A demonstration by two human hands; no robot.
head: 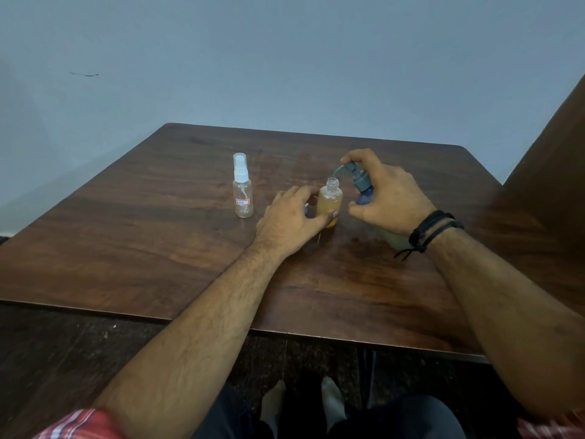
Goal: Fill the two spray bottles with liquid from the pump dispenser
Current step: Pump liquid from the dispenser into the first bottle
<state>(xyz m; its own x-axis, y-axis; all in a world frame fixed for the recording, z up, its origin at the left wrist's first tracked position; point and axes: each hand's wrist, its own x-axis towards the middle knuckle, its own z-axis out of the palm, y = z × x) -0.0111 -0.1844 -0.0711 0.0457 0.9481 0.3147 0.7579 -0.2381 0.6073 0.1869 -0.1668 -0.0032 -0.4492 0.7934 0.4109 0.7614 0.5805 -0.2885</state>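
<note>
1. Your left hand (pixel 292 217) grips the small open bottle (pixel 330 202), thumb curled across its rounded clear plastic body, which holds amber liquid up to the shoulder; its threaded neck is uncapped.
2. Your right hand (pixel 387 198) wraps the pump dispenser (pixel 359 182), forefinger on the grey pump head, whose curved spout hangs just above that open neck.
3. Left of your left-hand grip, apart, stands the second spray bottle (pixel 243 186): clear, capped, labelled.
4. Everything sits on the smooth dark wood-grain table (pixel 158 248).
</note>
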